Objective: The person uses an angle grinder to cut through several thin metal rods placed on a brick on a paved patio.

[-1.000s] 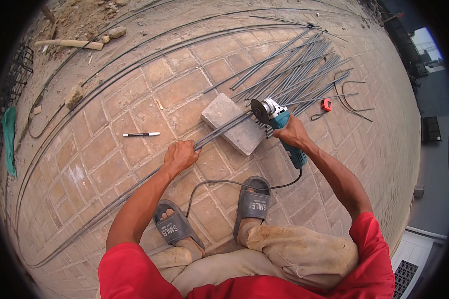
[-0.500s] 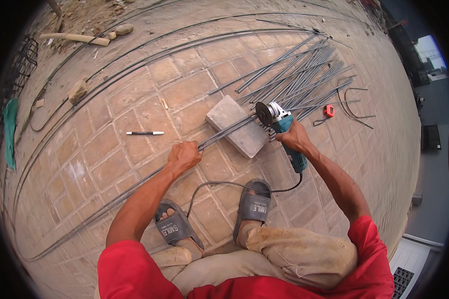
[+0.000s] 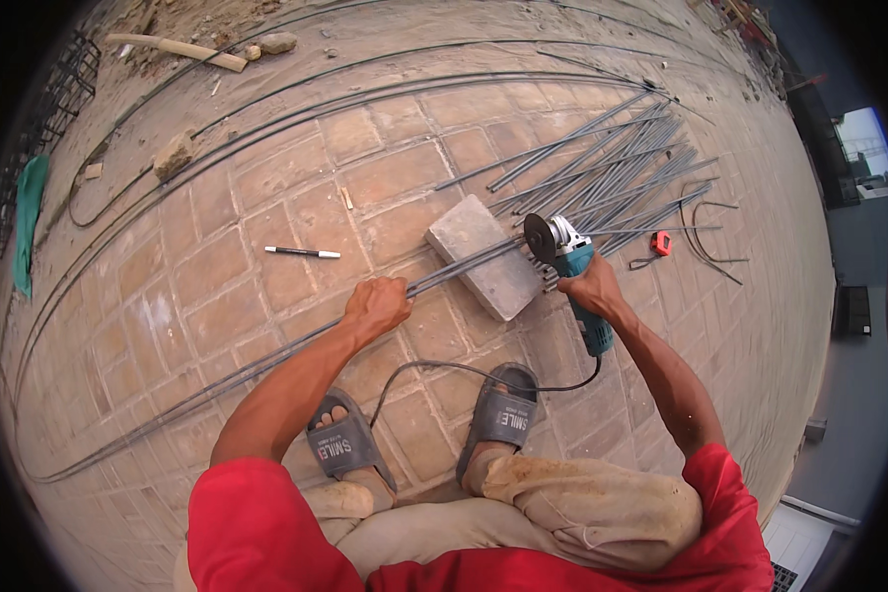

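My left hand is closed around a few thin steel rods, which run from the lower left up across a grey concrete block. In my right hand is a teal angle grinder, gripped by its body. Its dark cutting disc stands upright by the rods' far ends, just past the block's right side. Whether disc and rods touch, I cannot tell. Short cut rod ends show beside the block, partly behind the grinder. The grinder's black cord loops between my feet.
A heap of cut steel rods lies beyond the block. Right of it are a red tape measure and bent rods. A marker pen lies on the paving at left. Long rods curve across the far side.
The view has shifted a little, so the block, pen and rod heap appear farther right and slightly lower. Both hands keep their grips, and the grinder remains beside the rod ends.
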{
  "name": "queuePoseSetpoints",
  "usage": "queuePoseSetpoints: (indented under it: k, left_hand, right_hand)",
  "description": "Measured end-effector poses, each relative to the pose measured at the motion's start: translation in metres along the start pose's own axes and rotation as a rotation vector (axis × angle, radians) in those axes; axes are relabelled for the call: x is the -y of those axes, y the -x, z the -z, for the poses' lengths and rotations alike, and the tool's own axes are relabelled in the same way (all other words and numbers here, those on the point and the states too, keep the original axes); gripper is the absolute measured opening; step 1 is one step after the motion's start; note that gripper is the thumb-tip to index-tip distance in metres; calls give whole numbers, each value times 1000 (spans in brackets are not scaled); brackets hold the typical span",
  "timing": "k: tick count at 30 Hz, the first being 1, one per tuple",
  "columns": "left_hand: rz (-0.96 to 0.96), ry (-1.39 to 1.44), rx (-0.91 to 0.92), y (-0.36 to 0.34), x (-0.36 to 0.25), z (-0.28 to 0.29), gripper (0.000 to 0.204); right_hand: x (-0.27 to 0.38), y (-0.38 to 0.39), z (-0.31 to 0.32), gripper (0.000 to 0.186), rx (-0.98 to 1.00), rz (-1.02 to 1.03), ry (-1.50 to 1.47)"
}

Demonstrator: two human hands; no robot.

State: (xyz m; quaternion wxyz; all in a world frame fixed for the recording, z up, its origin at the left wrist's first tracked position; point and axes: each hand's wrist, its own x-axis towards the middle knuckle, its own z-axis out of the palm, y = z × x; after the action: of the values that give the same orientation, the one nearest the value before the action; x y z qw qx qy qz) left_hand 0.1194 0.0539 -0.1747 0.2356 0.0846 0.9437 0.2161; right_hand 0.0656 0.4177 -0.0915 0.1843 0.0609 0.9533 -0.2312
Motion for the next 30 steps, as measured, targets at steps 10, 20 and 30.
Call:
queuePoseSetpoints:
  k: [10, 20, 30]
  left_hand:
    - [-12, 2, -17, 2, 0, 0, 33]
    - [-50, -10, -23, 0, 5, -5, 33]
    - [-50, -12, -26, 0, 6, -7, 35]
  right_hand:
    - [-1, -1, 0, 63, 29, 49, -33]
    - [2, 0, -2, 59, -8, 38, -41]
    - [5, 0, 0, 60, -3, 45, -43]
